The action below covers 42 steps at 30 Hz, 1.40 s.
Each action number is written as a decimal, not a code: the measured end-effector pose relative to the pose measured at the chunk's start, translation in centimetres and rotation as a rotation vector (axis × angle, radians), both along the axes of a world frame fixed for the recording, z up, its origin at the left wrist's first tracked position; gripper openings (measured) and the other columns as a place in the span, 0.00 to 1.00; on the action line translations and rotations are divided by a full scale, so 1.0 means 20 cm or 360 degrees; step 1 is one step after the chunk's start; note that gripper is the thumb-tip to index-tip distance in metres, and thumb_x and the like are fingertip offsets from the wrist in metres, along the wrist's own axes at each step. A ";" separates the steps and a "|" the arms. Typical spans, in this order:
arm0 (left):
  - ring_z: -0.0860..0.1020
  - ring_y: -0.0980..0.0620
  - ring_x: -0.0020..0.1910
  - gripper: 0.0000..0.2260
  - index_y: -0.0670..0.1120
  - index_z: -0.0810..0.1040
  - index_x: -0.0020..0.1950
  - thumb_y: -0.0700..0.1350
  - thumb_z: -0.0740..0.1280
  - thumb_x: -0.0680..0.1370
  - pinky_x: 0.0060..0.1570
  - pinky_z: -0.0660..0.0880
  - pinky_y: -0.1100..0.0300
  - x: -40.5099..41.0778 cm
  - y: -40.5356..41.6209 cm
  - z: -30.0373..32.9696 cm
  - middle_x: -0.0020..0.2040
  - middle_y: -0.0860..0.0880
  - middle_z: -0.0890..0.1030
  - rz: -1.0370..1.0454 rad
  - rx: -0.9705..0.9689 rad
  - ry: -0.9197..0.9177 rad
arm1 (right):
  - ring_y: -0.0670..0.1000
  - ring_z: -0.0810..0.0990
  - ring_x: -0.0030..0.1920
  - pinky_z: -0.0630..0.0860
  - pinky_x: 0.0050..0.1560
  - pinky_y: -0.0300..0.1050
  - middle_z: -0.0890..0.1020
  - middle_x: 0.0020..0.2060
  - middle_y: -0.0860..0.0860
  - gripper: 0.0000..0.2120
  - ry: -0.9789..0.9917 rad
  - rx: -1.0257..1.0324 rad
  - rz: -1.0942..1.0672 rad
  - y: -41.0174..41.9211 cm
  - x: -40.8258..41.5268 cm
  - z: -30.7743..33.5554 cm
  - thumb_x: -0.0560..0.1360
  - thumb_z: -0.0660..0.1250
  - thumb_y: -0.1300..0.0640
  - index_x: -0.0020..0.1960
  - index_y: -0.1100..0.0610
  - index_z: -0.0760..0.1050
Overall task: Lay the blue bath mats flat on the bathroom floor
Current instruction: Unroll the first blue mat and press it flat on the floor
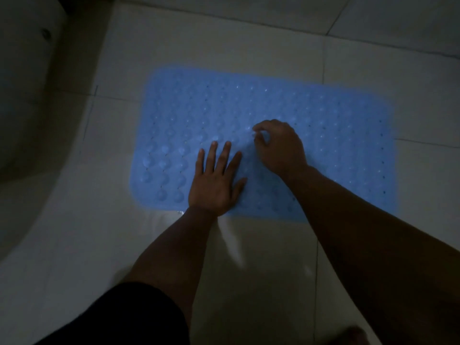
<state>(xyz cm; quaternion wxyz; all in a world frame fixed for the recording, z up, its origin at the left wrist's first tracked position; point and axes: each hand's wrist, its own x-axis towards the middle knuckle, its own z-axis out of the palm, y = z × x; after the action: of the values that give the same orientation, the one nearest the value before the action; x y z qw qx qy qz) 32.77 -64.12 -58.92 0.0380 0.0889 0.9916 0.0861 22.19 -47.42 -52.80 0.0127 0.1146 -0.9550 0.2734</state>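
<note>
One blue bath mat point(323, 135) with rows of round bumps and small holes lies spread out on the pale tiled floor point(249, 46). My left hand point(216, 180) rests palm down on the mat near its front edge, fingers spread and straight. Just to its right, my right hand point(278, 148) sits on the middle of the mat with its fingers curled; whether they pinch the mat surface I cannot tell. Only this one mat is in view.
A large white rounded fixture point(29, 95) fills the left side, close to the mat's left edge. Tile joints cross the floor. My knee in dark shorts point(129, 317) is at the bottom left, and my toes point(353, 336) at the bottom right. The room is dim.
</note>
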 end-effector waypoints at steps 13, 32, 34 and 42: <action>0.47 0.40 0.83 0.36 0.51 0.55 0.83 0.64 0.49 0.76 0.80 0.45 0.40 -0.08 -0.08 0.13 0.84 0.46 0.51 -0.0046 0.0309 -0.0443 | 0.58 0.80 0.59 0.69 0.63 0.55 0.84 0.53 0.50 0.09 -0.0459 0.0308 -0.0212 0.08 0.03 0.11 0.77 0.64 0.50 0.53 0.49 0.80; 0.66 0.40 0.76 0.25 0.46 0.73 0.73 0.51 0.51 0.79 0.69 0.69 0.41 0.05 -0.87 0.24 0.70 0.44 0.77 0.0613 0.0078 0.0020 | 0.57 0.44 0.82 0.47 0.75 0.70 0.48 0.81 0.58 0.40 -0.0136 0.0671 0.0426 -0.82 0.52 -0.25 0.80 0.46 0.32 0.81 0.60 0.53; 0.64 0.41 0.77 0.25 0.47 0.72 0.75 0.52 0.52 0.80 0.71 0.67 0.40 0.05 -0.89 0.22 0.72 0.44 0.75 0.0638 0.0083 -0.0001 | 0.56 0.43 0.82 0.45 0.76 0.69 0.47 0.82 0.57 0.42 -0.0157 0.0676 0.0412 -0.84 0.51 -0.27 0.79 0.45 0.30 0.81 0.59 0.52; 0.65 0.38 0.77 0.24 0.45 0.72 0.74 0.50 0.54 0.80 0.70 0.68 0.38 0.02 -0.88 0.30 0.72 0.42 0.75 0.0636 0.0051 -0.0022 | 0.52 0.41 0.81 0.41 0.77 0.69 0.40 0.82 0.50 0.39 -0.0857 0.0627 0.0546 -0.87 0.33 -0.07 0.80 0.48 0.33 0.82 0.53 0.44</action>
<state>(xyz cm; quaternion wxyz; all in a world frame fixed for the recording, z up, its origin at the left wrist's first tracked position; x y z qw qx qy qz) 33.15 -81.64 -52.95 0.0257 -0.1096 0.9877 0.1083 28.78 -64.89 -54.14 -0.3070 0.1973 -0.9253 0.1029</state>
